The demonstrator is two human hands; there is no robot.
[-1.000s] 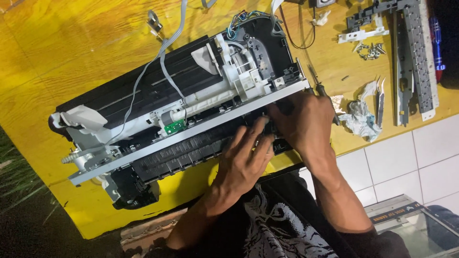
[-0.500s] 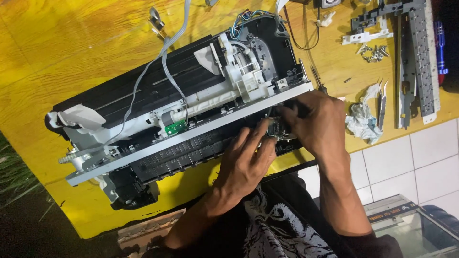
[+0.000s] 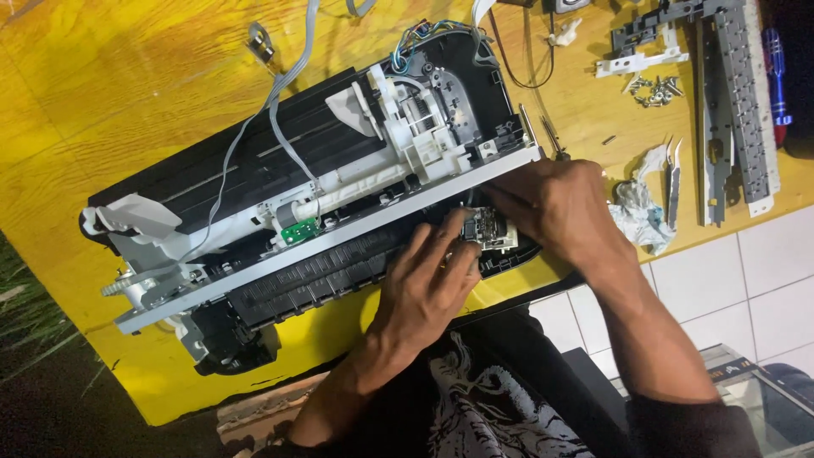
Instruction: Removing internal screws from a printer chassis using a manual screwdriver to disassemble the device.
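Yellow-painted wood made up the surface [image 3: 102, 110], and a stripped-down inkjet printer [image 3: 314, 212] lay across it at a slant, its cover gone and its black base, white plastic mechanism and long grey metal rail [image 3: 339, 246] exposed. Both hands worked at the printer's near right end. The left hand [image 3: 428, 288] came in from below, its fingertips pinched against a small black-and-white carriage part [image 3: 485, 231] sitting in the black tray just under the rail. The right hand [image 3: 560, 208] lay over the same part from the other side, fingers closed about its far edge, so the two hands met on it rather than stood apart.

That part looked light and stiff, thin moulded plastic with small clips and contacts, probably brittle; its solid outer sides seemed the safest hold, away from the thin flat ribbon cables [image 3: 288, 110] trailing over the printer's back. The printer body itself appeared bulky but hollow.

Off to the right lay tweezers [image 3: 674, 182], a crumpled tissue [image 3: 636, 212], a heap of screws [image 3: 655, 89], long grey removed frames [image 3: 738, 102] and a blue screwdriver [image 3: 776, 76].
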